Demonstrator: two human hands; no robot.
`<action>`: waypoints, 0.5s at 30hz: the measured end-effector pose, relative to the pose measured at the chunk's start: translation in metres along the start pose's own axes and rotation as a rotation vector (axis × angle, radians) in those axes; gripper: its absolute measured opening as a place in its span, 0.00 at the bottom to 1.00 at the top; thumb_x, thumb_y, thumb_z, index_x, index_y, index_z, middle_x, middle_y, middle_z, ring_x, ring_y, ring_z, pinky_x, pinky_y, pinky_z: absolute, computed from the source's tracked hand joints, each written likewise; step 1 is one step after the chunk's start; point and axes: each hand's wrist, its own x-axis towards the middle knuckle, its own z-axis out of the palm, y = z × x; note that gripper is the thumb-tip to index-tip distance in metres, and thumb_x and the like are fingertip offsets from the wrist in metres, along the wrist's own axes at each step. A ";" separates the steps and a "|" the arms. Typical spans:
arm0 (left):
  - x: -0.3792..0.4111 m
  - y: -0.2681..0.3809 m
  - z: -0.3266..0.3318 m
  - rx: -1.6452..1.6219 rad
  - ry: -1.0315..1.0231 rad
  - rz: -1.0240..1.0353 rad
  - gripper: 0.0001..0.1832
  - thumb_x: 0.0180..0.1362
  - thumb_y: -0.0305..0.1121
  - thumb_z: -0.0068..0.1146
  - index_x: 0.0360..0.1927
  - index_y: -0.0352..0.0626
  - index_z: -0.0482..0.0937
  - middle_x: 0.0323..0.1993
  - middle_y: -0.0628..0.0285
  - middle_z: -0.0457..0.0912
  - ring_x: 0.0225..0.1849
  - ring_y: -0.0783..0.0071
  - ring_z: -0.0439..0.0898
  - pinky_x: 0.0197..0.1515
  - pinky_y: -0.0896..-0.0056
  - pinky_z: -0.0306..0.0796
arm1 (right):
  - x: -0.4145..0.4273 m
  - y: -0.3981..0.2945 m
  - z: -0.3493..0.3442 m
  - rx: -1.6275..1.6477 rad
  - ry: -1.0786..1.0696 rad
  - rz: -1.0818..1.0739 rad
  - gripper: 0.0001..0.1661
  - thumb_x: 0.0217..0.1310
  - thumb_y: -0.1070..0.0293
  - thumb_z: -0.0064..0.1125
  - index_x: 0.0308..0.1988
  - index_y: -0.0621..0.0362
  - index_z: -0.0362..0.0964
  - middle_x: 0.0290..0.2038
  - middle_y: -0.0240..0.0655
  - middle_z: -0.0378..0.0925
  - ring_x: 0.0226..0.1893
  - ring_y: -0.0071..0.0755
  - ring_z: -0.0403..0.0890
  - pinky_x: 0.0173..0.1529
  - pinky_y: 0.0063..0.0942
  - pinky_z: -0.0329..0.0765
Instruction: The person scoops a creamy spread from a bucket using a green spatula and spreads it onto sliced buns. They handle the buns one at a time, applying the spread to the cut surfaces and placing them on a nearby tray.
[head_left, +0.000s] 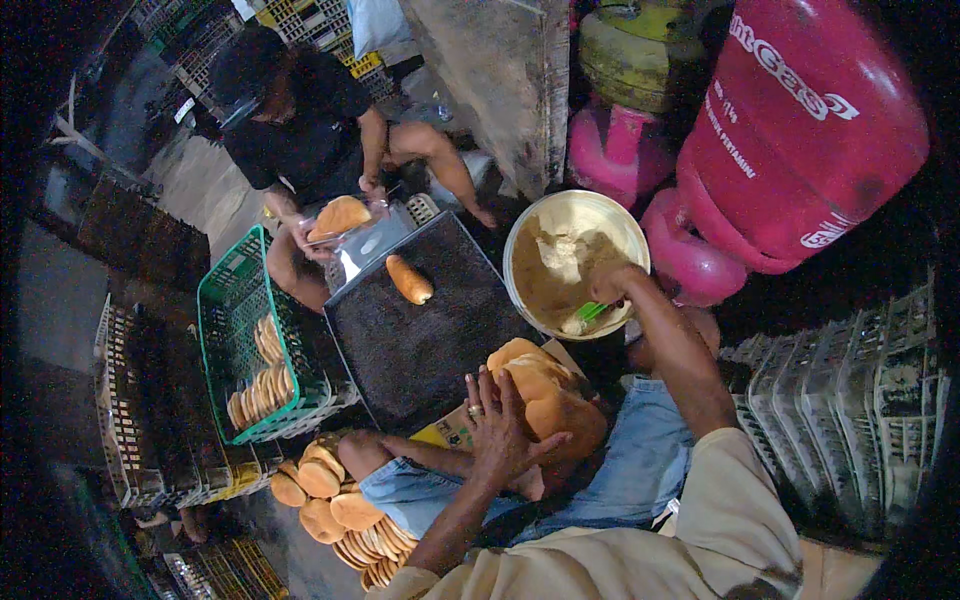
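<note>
My right hand (616, 285) reaches into a round tub (517, 300) of pale cream filling and is closed on a green-handled spreading tool (592, 310), its tip in the filling. My left hand (499, 420) lies with fingers spread against a bread bun (555, 409) at my lap; whether it grips the bun is unclear. Other bread pieces (517, 352) sit just behind that bun. One long bread roll (409, 280) lies on the dark tray (450, 330) in front of me.
Opposite sits a person (315, 142) holding bread in a clear bag. A green crate (296, 360) with bagged buns stands left; stacked buns (352, 510) lie lower left. Pink gas cylinders (787, 135) stand upper right, grey crates (847, 397) at right.
</note>
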 end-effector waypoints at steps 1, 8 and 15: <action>0.000 0.001 0.001 -0.027 -0.034 -0.037 0.62 0.37 0.58 0.71 0.69 0.37 0.48 0.65 0.40 0.53 0.69 0.41 0.51 0.62 0.30 0.50 | 0.005 0.004 -0.003 -0.022 -0.105 -0.060 0.13 0.40 0.65 0.63 0.33 0.51 0.83 0.30 0.42 0.83 0.30 0.42 0.83 0.32 0.39 0.78; 0.025 -0.083 -0.005 -0.854 -0.050 -0.211 0.47 0.43 0.50 0.73 0.61 0.35 0.62 0.52 0.48 0.74 0.54 0.58 0.76 0.53 0.54 0.71 | -0.030 -0.036 -0.052 0.149 0.066 -0.617 0.19 0.46 0.67 0.60 0.43 0.55 0.78 0.33 0.40 0.82 0.34 0.43 0.83 0.38 0.33 0.78; 0.047 -0.070 -0.034 -1.618 0.137 -0.667 0.41 0.62 0.69 0.33 0.62 0.44 0.64 0.53 0.54 0.73 0.53 0.61 0.75 0.58 0.58 0.68 | -0.037 -0.131 -0.041 0.640 0.038 -0.749 0.18 0.55 0.63 0.60 0.45 0.57 0.77 0.39 0.41 0.80 0.38 0.37 0.81 0.40 0.35 0.76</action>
